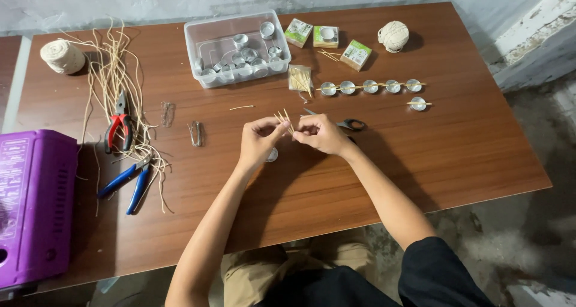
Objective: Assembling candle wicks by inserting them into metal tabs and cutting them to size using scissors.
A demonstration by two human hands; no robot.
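Observation:
My left hand (259, 140) and my right hand (323, 134) meet over the middle of the brown table (456, 151). Between their fingertips they pinch a small bunch of thin wooden sticks (284, 120) that fans upward. A small round metal cup (272, 156) lies on the table just under my left hand. Grey-handled scissors (348, 124) lie right behind my right hand, partly hidden by it.
A clear plastic tub (237, 47) of metal cups stands at the back. Beside it are a stick packet (300, 79), a row of cups (371, 87), small boxes (327, 37) and twine balls (393, 36). Left: loose fibres (114, 73), red pliers (120, 127), blue pliers (131, 180), purple case (33, 205).

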